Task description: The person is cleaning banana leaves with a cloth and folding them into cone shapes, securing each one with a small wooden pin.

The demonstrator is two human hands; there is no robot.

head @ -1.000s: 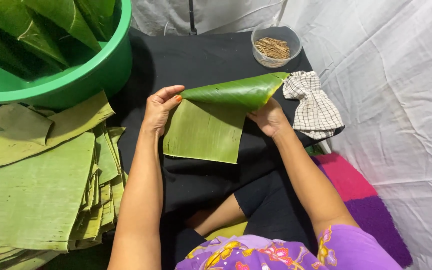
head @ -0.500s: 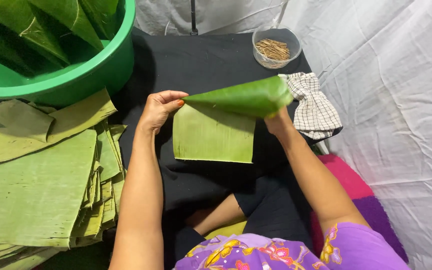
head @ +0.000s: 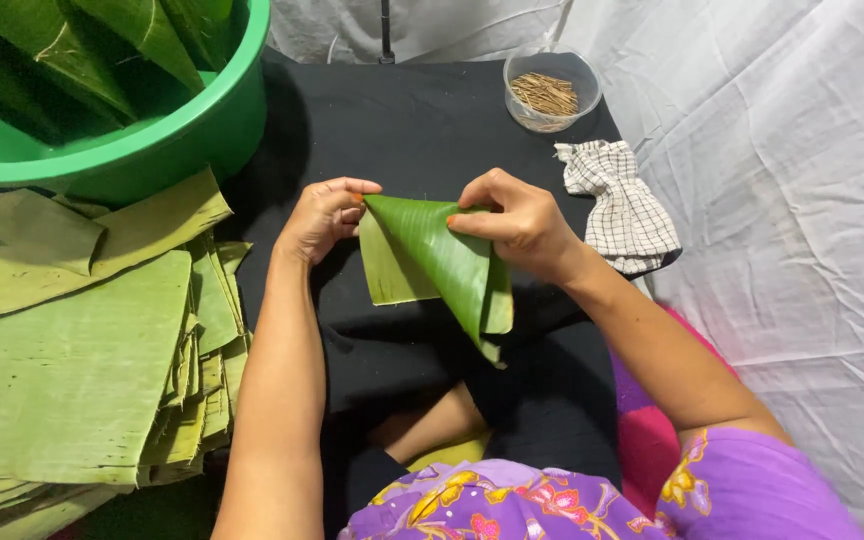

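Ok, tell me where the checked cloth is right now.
In the head view the checked cloth lies on the black mat, right of the right hand and just below the clear bowl of sticks.

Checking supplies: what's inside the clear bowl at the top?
The clear bowl holds a small heap of thin brown sticks. Whatever lies beneath the heap is covered.

No packages, labels, signs or screens showing anywhere in view. Nearest to a package: small clear round container [head: 550,92] sitting at far edge of black surface [head: 422,120], unlabelled, lidless, holding thin brown sticks [head: 544,93]. Nothing printed appearing on it.
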